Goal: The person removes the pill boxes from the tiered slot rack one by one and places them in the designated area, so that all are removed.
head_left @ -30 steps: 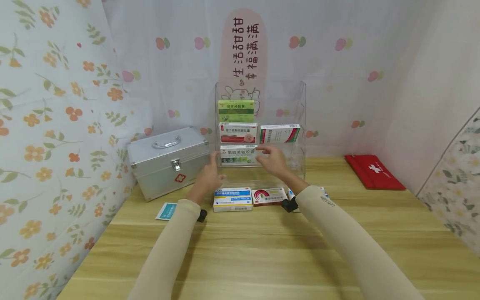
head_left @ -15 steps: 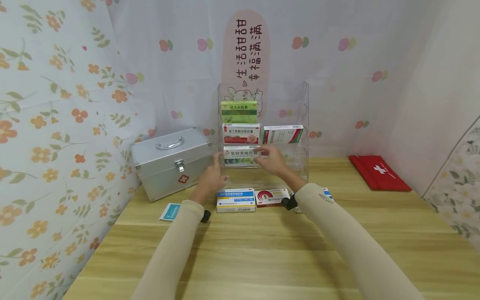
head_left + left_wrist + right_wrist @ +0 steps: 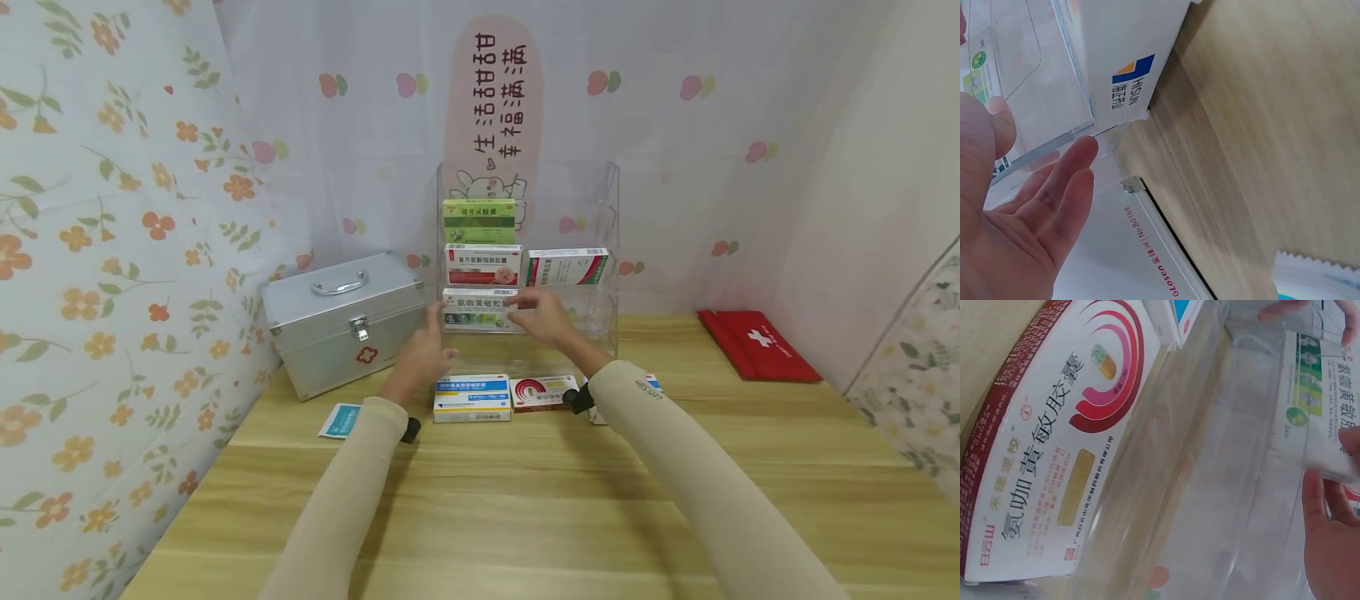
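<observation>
2 boxes lie flat on the table before a clear rack. Beyond them, the right hand pinches the green box at its right end in the rack's low tier; the left hand, fingers loose, steadies the rack's left edge. Seating appears underway; next calls for a level push. Room lies rightward; a case crowds left.

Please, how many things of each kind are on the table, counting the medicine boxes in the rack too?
Clear rack: 1
Boxes in it: 4, one in the right hand
Boxes on the table: 3, one partly hidden
Metal case: 1
Red pouch: 1
Blue sachet: 1
Total: 11
</observation>
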{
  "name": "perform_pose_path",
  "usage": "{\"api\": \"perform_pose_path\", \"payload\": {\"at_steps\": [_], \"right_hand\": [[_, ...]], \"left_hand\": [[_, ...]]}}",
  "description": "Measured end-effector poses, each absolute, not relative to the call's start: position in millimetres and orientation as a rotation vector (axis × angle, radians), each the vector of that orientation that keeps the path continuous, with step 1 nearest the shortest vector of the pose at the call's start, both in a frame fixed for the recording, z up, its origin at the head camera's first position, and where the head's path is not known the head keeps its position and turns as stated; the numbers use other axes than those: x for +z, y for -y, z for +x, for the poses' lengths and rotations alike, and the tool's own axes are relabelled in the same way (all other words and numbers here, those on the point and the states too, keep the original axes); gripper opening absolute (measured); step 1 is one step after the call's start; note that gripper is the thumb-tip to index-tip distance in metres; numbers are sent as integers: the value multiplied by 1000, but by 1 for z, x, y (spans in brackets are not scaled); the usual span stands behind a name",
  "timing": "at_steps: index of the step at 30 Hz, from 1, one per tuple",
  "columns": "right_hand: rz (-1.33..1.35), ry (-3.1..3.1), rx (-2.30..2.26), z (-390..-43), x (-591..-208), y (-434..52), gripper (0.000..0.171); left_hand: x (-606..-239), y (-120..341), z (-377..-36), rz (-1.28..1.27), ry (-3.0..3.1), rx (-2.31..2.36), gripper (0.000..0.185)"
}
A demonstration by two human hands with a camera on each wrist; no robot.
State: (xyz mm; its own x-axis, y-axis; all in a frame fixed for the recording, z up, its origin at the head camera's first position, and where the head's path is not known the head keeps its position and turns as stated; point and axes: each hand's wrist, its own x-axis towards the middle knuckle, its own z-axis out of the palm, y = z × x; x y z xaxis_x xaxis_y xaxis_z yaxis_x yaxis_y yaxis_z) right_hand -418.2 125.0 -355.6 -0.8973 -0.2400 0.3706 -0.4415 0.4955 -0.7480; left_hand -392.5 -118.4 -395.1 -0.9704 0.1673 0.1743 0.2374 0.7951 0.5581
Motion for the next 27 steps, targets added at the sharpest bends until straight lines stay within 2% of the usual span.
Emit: {"api": "perform_pose_path", "payload": {"at_steps": [14, 27], "right_hand": [[551, 2331, 1325, -415, -351, -135, 16], [652, 2192, 1448, -392, -350, -154, 21]], "left_hand": [[-395, 119, -390, -349, 2851, -908, 94], [-396, 119, -391, -365, 2851, -899, 95]]}}
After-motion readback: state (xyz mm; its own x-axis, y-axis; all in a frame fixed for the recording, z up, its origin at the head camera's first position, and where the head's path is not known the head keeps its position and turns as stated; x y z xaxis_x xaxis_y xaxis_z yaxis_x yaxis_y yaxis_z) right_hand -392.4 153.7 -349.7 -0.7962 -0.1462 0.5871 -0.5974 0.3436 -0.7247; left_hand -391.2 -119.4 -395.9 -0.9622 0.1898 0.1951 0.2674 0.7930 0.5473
